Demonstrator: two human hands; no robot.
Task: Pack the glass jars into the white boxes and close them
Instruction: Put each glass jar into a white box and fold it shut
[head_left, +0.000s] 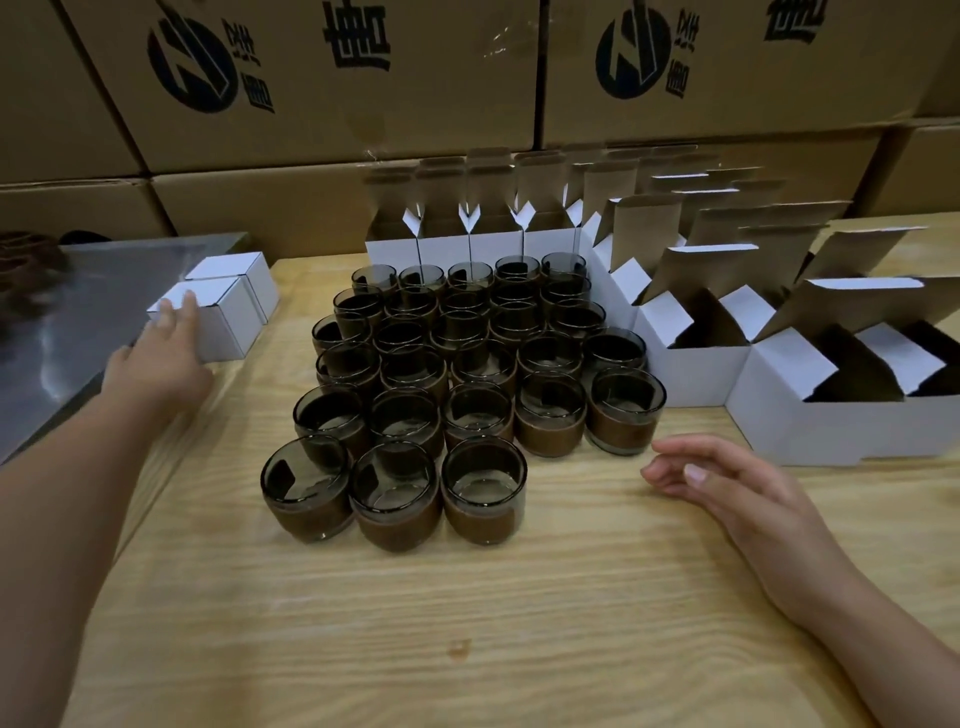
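A cluster of smoky round glass jars with brown bands (467, 374) stands upright in the middle of the pale wooden desk (467, 623). None of them is held. The left hand (161, 358) lies with straight fingers against a closed white cardboard box (218, 322) at the desk's left edge, beside a grey metal sheet (78, 322). The right hand (727, 483) is relaxed, loosely spread and holds nothing, near the front jars. Open white cardboard boxes (779, 400) with raised flaps stand to the right of the jars and behind them, before stacked brown printed cartons (337, 93).
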